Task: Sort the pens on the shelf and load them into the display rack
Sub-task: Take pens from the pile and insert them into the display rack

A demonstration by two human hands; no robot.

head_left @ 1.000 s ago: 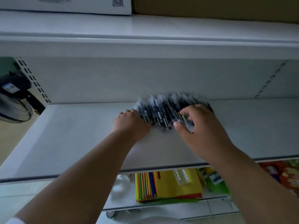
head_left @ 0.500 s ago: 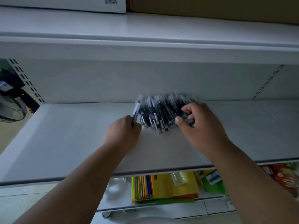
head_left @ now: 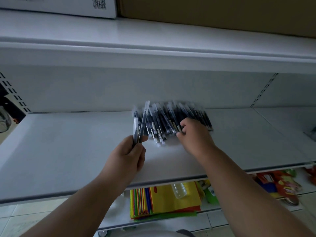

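A pile of dark pens with clear caps (head_left: 168, 119) lies on the white shelf (head_left: 68, 151), near the back wall. My left hand (head_left: 127, 159) is lifted just left of the pile and grips two pens (head_left: 139, 127) by their lower ends, caps pointing up. My right hand (head_left: 195, 135) rests on the right part of the pile, fingers curled over the near ends of some pens; whether it grips any is unclear. No display rack is in sight.
Above runs another white shelf (head_left: 153, 36) carrying a white box (head_left: 68, 6) and a brown carton (head_left: 222, 12). Below the shelf lie coloured folders (head_left: 164, 202), a clear bottle (head_left: 178, 190) and bright packets (head_left: 280, 183). A fan (head_left: 4, 120) stands at far left.
My left hand has closed on pens at the pile's left edge and lifted them up and back toward me. My right hand stayed on the right side of the pile, shifting its fingers.
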